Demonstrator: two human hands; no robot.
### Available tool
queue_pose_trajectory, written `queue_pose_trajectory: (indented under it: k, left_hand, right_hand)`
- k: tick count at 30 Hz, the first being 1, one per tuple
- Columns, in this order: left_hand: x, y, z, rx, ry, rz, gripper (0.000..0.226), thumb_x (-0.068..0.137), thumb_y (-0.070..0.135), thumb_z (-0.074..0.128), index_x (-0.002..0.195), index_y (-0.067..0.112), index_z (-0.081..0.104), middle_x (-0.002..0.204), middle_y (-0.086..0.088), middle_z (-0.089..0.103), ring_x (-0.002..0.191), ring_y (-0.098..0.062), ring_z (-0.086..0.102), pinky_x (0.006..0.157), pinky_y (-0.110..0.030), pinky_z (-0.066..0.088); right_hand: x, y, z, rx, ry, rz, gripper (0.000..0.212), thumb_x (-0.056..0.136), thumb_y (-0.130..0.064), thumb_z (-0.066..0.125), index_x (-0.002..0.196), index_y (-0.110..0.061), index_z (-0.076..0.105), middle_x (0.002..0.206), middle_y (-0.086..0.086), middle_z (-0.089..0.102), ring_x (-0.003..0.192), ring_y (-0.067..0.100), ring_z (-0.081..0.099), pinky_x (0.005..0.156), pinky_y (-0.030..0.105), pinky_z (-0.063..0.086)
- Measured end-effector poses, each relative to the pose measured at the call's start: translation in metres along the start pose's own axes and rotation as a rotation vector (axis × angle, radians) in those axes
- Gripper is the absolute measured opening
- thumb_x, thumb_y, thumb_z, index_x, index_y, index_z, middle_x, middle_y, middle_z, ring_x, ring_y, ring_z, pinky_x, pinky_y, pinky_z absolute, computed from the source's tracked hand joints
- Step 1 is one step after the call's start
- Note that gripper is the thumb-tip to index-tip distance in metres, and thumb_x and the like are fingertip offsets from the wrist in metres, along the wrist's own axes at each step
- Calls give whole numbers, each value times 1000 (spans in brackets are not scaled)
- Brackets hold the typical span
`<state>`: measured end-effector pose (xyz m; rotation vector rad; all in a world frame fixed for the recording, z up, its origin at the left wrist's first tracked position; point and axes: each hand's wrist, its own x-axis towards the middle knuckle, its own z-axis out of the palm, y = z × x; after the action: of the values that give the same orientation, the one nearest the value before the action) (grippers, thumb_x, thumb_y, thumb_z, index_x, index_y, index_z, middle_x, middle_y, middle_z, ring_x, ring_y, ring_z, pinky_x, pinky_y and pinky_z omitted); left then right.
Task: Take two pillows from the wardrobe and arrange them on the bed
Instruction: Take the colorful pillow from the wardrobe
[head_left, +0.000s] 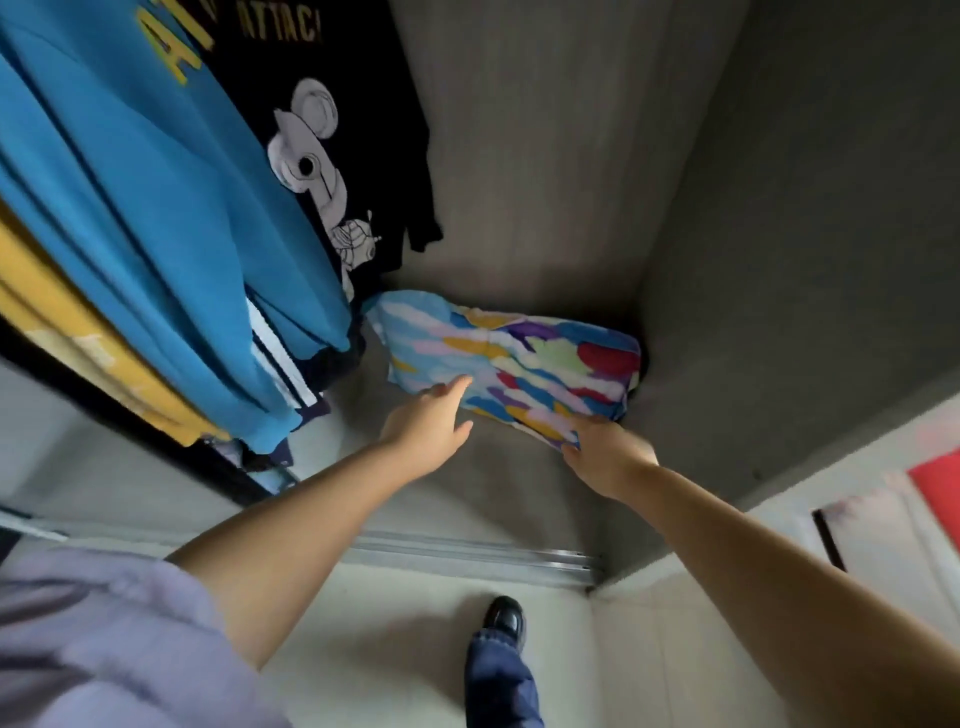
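- Head view: a multicoloured pillow (511, 364) lies on the wardrobe floor (488, 483), pushed into the back right corner where the back wall (535, 156) meets the side wall (789, 260).
- The left hand (423, 428) is spread, its fingers (457, 387) apart and stretched forward; the fingertips touch the pillow's near left edge, gripping nothing.
- The right hand (605, 457) is closed on the pillow's near right corner, cloth bunched just beyond its knuckles; its fingertips are hidden under the fabric.
- The pillow reaches from the left fingers across to just beyond the right ones.
- Left of and beyond the left fingers hang a blue shirt (156, 218), a black printed shirt (332, 145) and a yellow garment (62, 322).
- Nearer than both hands, the sliding door track (467, 556) crosses the floor, with a black shoe (504, 621) on pale tiles.
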<state>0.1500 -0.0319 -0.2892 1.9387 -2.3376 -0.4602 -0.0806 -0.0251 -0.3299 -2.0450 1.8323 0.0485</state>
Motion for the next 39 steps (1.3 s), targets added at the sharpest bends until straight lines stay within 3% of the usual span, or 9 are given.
queue_pose_trajectory:
  k: [9, 13, 17, 20, 23, 27, 31, 35, 39]
  left_hand:
    - [190, -72, 88, 63, -164, -114, 61, 93, 33, 49, 146, 21, 22, 135, -11, 47, 125, -29, 47, 99, -41, 45]
    - [255, -93, 128, 178, -132, -47, 66, 92, 34, 50, 148, 18, 19, 135, -11, 46, 124, -27, 45, 100, -40, 43]
    - [320, -107, 164, 326, -53, 132, 71, 91, 33, 52, 150, 15, 17, 151, -11, 32, 138, -26, 32, 110, -37, 30]
    - [367, -120, 191, 418, 41, 273, 81, 81, 28, 68, 147, 8, 26, 154, -17, 28, 141, -30, 30, 114, -44, 25]
    - [415, -142, 217, 513, -10, 246, 92, 84, 36, 63, 151, 7, 5, 159, -15, 10, 147, -27, 14, 117, -42, 15]
    - [453, -165, 248, 566, -14, 211, 104, 76, 45, 69, 150, 9, 5, 155, -16, 22, 140, -31, 27, 113, -46, 20]
    - [470, -167, 265, 537, 57, 168, 99, 72, 43, 73, 149, 11, 19, 131, -16, 52, 120, -34, 47, 109, -45, 27]
    - [466, -153, 257, 576, -53, 172, 39, 88, 23, 55, 127, 21, 49, 120, -7, 62, 113, -30, 56, 97, -38, 37]
    - [425, -153, 233, 601, -146, 238, 34, 91, 13, 42, 121, 18, 58, 115, -7, 68, 107, -27, 63, 94, -34, 38]
  right_hand:
    - [221, 39, 40, -86, -126, 23, 41, 96, -28, 41, 135, -13, 42, 128, 16, 51, 114, 34, 55, 93, 42, 48]
    - [284, 55, 60, -139, -84, 2, 44, 97, -28, 39, 139, -15, 36, 131, 13, 45, 120, 30, 49, 96, 43, 46]
    - [341, 84, 84, -257, -62, -16, 58, 99, -28, 39, 150, -16, 16, 156, 12, 21, 143, 29, 22, 116, 43, 22]
    - [383, 107, 100, -361, 37, -11, 71, 97, -30, 46, 152, -15, 3, 161, 10, 6, 148, 26, 4, 118, 48, 9]
    - [414, 129, 117, -355, 100, 28, 90, 86, -43, 61, 151, -17, 6, 158, 9, 18, 147, 27, 12, 116, 53, 15]
    - [429, 140, 165, -341, 174, 125, 102, 72, -49, 74, 149, -13, 17, 143, 17, 41, 133, 35, 38, 113, 54, 22]
    - [437, 135, 186, -319, 343, 155, 91, 70, -47, 77, 141, -7, 35, 119, 19, 57, 109, 35, 55, 96, 44, 41]
    - [430, 122, 177, -428, 149, 129, 57, 83, -45, 63, 129, -15, 47, 116, 10, 62, 105, 28, 59, 86, 35, 45]
    - [393, 99, 168, -269, 6, 176, 29, 94, -27, 48, 120, -20, 58, 116, 6, 67, 107, 28, 64, 86, 35, 51]
